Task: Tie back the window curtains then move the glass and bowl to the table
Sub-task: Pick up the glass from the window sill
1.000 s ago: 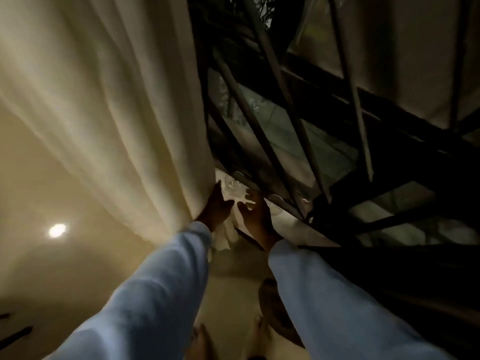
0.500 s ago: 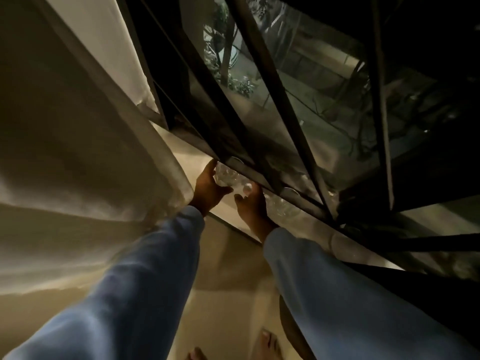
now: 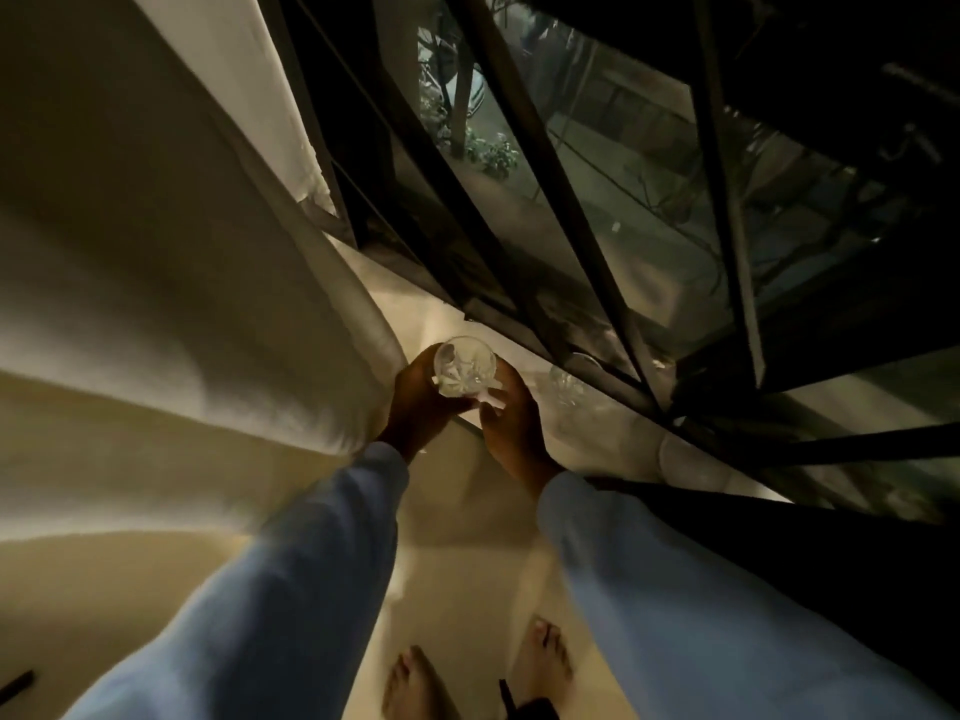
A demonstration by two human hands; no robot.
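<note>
A clear cut-glass tumbler [image 3: 464, 367] is held between both hands above the edge of the window sill [image 3: 415, 314]. My left hand [image 3: 421, 405] wraps its left side and my right hand [image 3: 511, 420] cups its right side. A second clear glass piece [image 3: 566, 384], maybe the bowl, stands on the sill just right of my hands, close to the window bars. The cream curtain [image 3: 171, 283] hangs bunched on the left, touching my left wrist. A dark curtain [image 3: 810, 553] hangs at the lower right.
Dark metal window bars [image 3: 550, 163] run diagonally behind the sill, with glass and outdoor plants beyond. My bare feet [image 3: 478, 667] stand on the pale floor below. A small dark object [image 3: 15, 685] lies on the floor at the lower left.
Both hands left the curtain and reached to the sill. They have now closed around the tumbler and lifted it off the sill towards me. The view has tilted downwards.
</note>
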